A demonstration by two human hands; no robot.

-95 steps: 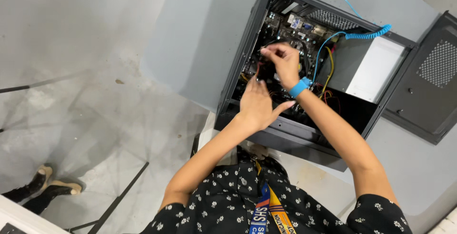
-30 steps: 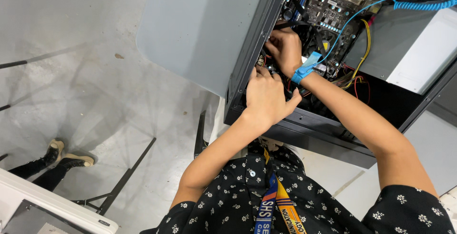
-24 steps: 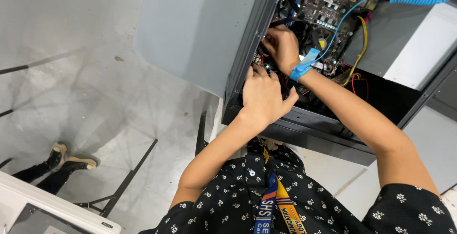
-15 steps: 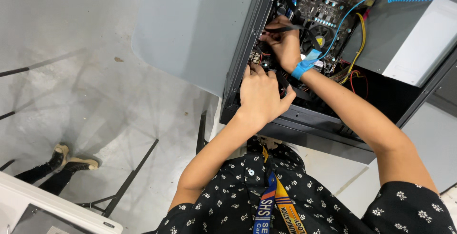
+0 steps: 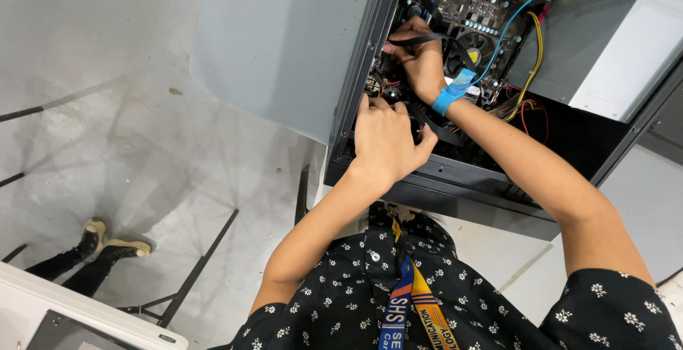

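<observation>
1. Computer case [image 5: 370,72] lies open on the desk [image 5: 277,51], exposing the motherboard [image 5: 469,1].
2. Right hand [image 5: 420,58] pinches a flat black cable [image 5: 427,38] near the fan [image 5: 473,40].
3. Left hand [image 5: 384,136] braces, fingers spread, at the board's edge; holds nothing visible.

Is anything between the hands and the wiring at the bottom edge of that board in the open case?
Nothing visible. The left hand already has its fingertips on the small wires at the case's front edge, and the right hand pinches a flat black cable just above. The cooler fan sits off to the side.
</observation>
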